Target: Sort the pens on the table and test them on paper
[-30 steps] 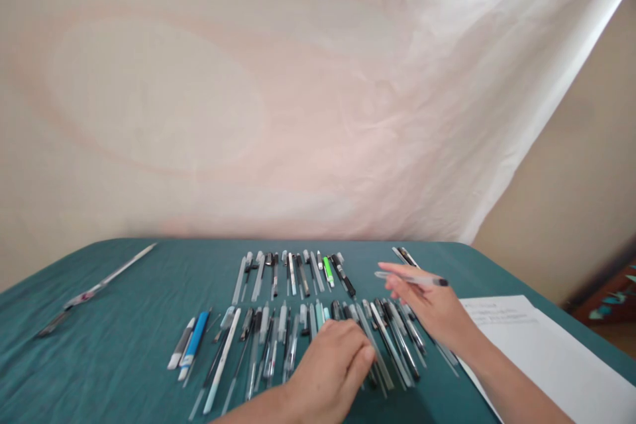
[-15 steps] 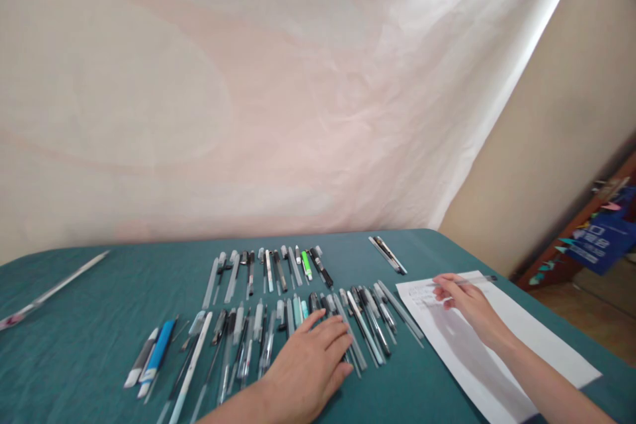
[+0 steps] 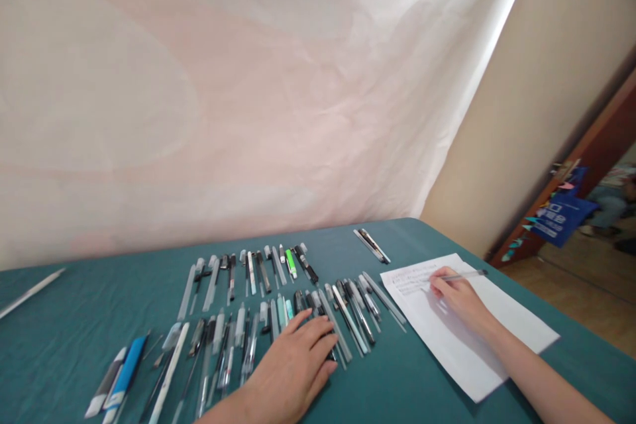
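My right hand (image 3: 458,297) is closed around a slim pen (image 3: 470,274), its tip end at a white sheet of paper (image 3: 489,334). Small handwritten lines run along the sheet's upper left part. Palm down over the near row of pens, my left hand (image 3: 298,361) has its fingers spread and hides some of the pens beneath. To its right lie clear and black pens and refills (image 3: 350,315), side by side. Left of it are more pen parts, a long white pen (image 3: 169,374) and a blue-and-white pen (image 3: 126,371).
A far row of pen parts includes a bright green one (image 3: 291,264). Several thin pens (image 3: 371,245) lie near the back edge. A long white stick (image 3: 32,293) is at far left. Behind the green-covered table (image 3: 417,245) hangs a pale curtain (image 3: 248,93). A person sits beyond the doorway (image 3: 611,195).
The view has turned right, so the table things appear farther left. My right hand's pen has come down nearer the written lines. My left hand stays spread over the pens.
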`<state>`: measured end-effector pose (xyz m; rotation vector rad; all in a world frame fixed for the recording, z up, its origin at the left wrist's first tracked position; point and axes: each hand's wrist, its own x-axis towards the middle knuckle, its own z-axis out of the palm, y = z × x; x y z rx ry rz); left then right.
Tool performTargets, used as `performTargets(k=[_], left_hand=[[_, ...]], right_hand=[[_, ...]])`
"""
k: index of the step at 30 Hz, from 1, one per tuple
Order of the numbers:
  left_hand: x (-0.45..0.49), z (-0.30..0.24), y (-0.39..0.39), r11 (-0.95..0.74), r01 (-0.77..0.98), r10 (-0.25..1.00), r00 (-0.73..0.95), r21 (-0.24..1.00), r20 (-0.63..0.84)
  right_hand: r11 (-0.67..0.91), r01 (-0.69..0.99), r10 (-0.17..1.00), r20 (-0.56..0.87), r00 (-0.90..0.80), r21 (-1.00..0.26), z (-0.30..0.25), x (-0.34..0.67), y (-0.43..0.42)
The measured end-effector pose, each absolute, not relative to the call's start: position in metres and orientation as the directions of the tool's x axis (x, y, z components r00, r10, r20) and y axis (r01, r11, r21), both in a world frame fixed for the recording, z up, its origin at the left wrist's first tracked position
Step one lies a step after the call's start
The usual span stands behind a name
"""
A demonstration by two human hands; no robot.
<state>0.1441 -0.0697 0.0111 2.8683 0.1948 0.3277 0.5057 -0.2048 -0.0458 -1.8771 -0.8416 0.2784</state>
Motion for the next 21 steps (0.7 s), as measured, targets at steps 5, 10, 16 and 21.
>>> performTargets(k=[5,10,16,21], left_hand=[[0.1442,0.0092,-0.0696,-0.956,0.093,0.159,0.962,0.276,0.224],[0.1457,0.0092,-0.0692,-0.954,0.095,0.166,0.957,0.284,0.239],[0.1452,0.0074,-0.0683,-0.956,0.071,0.151,0.951,0.285,0.270],[0.1450,0.0010,-0.0665,-0.957,0.084,0.162,0.948,0.277,0.274]], right_hand=[[-0.281,0.508,0.676,0.208,0.707,-0.814,-0.0483,0.5078,-0.2050],[-0.277,0.495,0.654,0.216,0.725,-0.823,-0.0510,0.5065,-0.2037],[-0.285,0.505,0.621,0.244,0.745,-0.815,-0.0529,0.5088,-0.2055],[-0.300,0.562,0.633,0.280,0.721,-0.771,-0.0554,0.5123,-0.2071]])
